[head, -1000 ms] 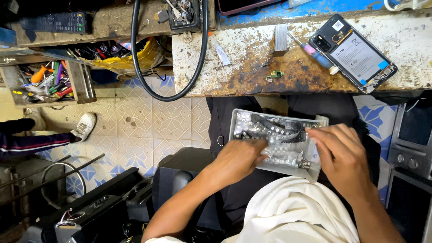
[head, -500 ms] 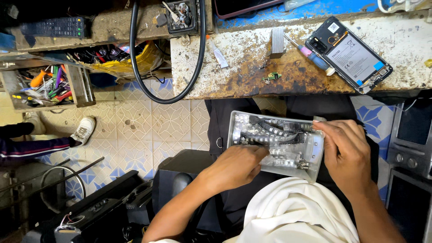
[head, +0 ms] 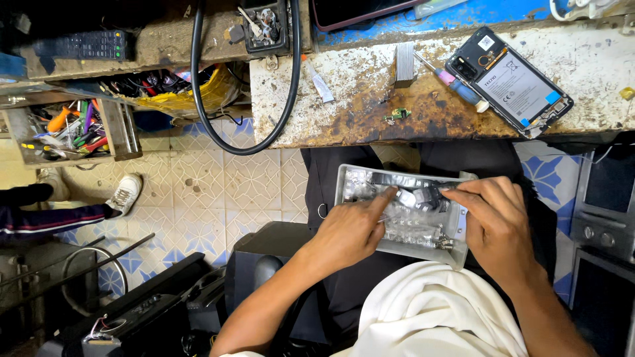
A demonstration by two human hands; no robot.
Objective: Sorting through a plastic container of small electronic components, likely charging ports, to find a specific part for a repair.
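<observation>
- A floor of pale cream tiles with blue flower patterns (head: 198,192) runs below the bench.
- A worn workbench top, white paint flaked to rust-brown (head: 370,106), spans the upper right, with a blue painted strip (head: 476,14) behind it.
- A thick black cable loop (head: 245,142) hangs over its edge.
- An open wooden tray crowded with coloured tool handles (head: 66,132) sits at the left.
- Dark boxy equipment (head: 132,311) stands on the floor.
- Light is even and soft.

A grey, matt plastic rectangular tray (head: 344,180) holds glossy foil packets (head: 410,228); the rough surface (head: 595,86) shows rusted, flaking white paint.
</observation>
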